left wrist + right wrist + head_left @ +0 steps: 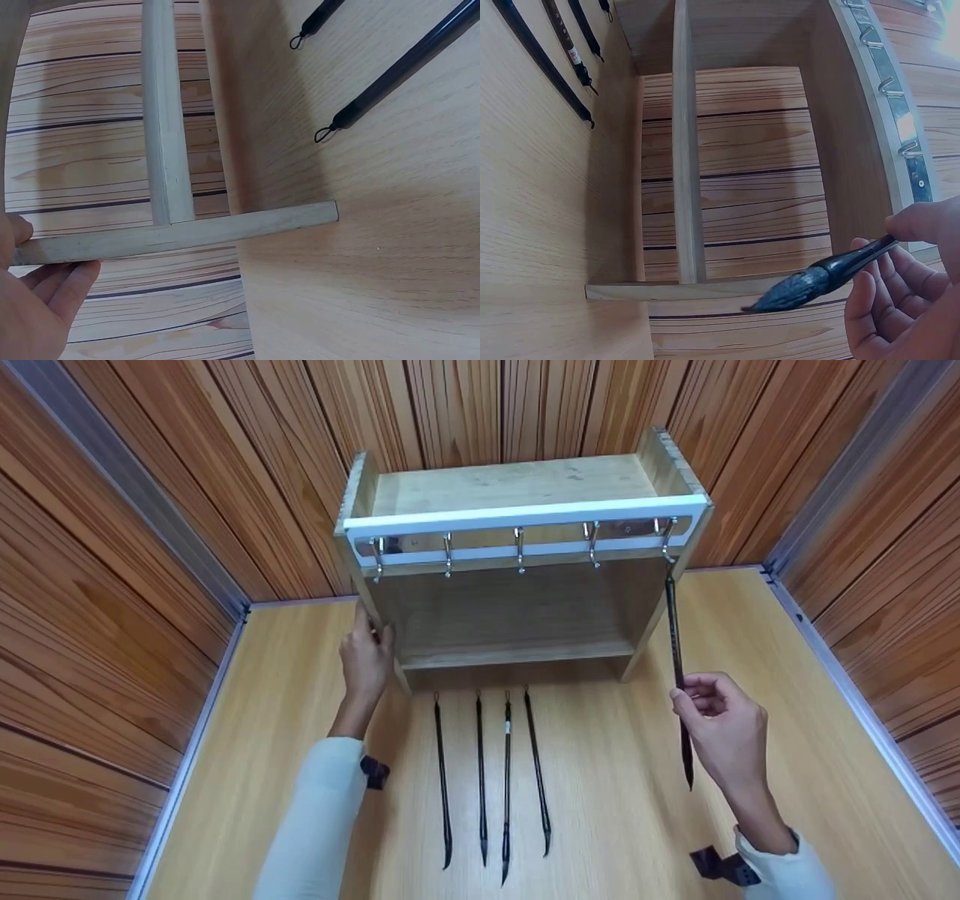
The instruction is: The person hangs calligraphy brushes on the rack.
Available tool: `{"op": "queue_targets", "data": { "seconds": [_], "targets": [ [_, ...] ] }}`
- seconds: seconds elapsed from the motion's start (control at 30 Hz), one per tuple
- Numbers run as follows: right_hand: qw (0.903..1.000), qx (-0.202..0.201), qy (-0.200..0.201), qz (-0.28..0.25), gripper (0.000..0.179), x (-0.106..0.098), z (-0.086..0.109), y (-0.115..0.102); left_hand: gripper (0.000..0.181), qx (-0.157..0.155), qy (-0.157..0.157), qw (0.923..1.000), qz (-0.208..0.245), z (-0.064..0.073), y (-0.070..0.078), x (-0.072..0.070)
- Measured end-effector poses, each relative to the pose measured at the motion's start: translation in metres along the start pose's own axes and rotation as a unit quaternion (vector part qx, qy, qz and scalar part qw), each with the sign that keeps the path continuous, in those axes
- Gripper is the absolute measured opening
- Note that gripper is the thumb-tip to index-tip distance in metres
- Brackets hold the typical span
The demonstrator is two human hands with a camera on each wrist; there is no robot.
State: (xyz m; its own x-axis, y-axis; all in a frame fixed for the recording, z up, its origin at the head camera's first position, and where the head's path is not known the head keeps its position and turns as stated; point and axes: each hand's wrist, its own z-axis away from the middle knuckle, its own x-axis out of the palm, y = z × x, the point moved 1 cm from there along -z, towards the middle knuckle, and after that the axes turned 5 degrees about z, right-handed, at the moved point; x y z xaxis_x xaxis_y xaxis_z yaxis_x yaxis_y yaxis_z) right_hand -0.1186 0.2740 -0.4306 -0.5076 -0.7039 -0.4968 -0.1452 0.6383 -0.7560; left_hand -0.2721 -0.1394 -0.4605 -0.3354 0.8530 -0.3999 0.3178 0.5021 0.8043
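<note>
My left hand [365, 656] grips the left side board of a small wooden shelf [510, 615]; in the left wrist view, thumb and fingers [75, 289] lie on either face of that board. Between thumb and fingers, my right hand [724, 727] pinches a dark writing brush [674, 637] low on its handle, the dark bristle tip pointing down. The brush stands nearly upright in front of the shelf's right side, its top end right at the rightmost hook [667, 544]. Its bristle head [791, 291] shows large in the right wrist view. Whether its loop is on the hook, I cannot tell.
A white-edged rail [480, 519] with several metal hooks runs across the shelf's upper front. Several more dark brushes, including one with a white label [508, 727], lie side by side on the wooden table [600, 810], loops toward the shelf. Wood-panelled walls [112, 585] enclose the table.
</note>
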Motion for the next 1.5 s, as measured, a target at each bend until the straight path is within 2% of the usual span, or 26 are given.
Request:
{"op": "queue_targets", "data": {
  "seconds": [0.23,0.47,1.03,1.5],
  "targets": [
    [0.9999,-0.004,0.005,-0.012,0.013,0.001,-0.002,-0.001,0.049,-0.008,-0.003,1.0,0.002,0.0,-0.001,0.0],
    [0.9997,0.01,-0.004,-0.022,0.014,0.001,-0.003,0.0,0.049,-0.013,-0.002,0.9999,-0.001,0.0,-0.001,0.0],
    [0.9992,0.016,-0.011,-0.036,0.013,0.001,-0.005,-0.004,0.051,-0.002,0.004,0.9999,-0.01,0.0,-0.001,0.0],
    [0.9995,0.013,-0.004,-0.03,0.012,0.022,-0.014,0.013,0.052,-0.007,-0.001,1.0,-0.006,0.001,0.0,0.0]
  ]
}}
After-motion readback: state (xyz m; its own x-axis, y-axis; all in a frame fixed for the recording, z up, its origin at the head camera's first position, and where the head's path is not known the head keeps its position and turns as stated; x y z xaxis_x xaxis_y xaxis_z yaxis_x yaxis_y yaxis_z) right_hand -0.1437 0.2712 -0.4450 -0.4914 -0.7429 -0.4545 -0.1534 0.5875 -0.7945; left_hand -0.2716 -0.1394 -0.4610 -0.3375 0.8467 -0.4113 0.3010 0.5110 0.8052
